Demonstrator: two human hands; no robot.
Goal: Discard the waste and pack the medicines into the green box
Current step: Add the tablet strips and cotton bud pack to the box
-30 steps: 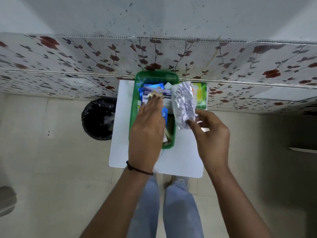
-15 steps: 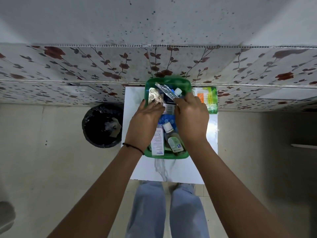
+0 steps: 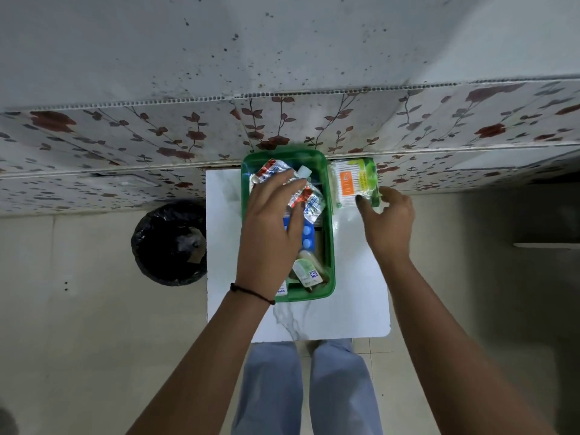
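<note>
The green box (image 3: 330, 246) stands on a small white table (image 3: 354, 302) against the wall. It holds silver blister strips with red and blue print (image 3: 311, 200), a white-capped bottle (image 3: 303, 172), a blue blister card (image 3: 307, 239) and a small green-labelled bottle (image 3: 307, 272). My left hand (image 3: 270, 233) lies flat over the box, fingers spread on the strips. A green and orange pack of cotton buds (image 3: 351, 183) lies on the table to the right of the box. My right hand (image 3: 387, 221) pinches its near right corner between thumb and fingers.
A bin with a black liner (image 3: 169, 243) stands on the floor just left of the table. A flower-patterned wall (image 3: 188, 136) runs right behind the table. My legs in blue trousers (image 3: 307, 387) are at the table's near edge.
My right hand has left the box and moved right onto the cotton bud pack. The silver strip it carried now lies in the box under my left hand.
</note>
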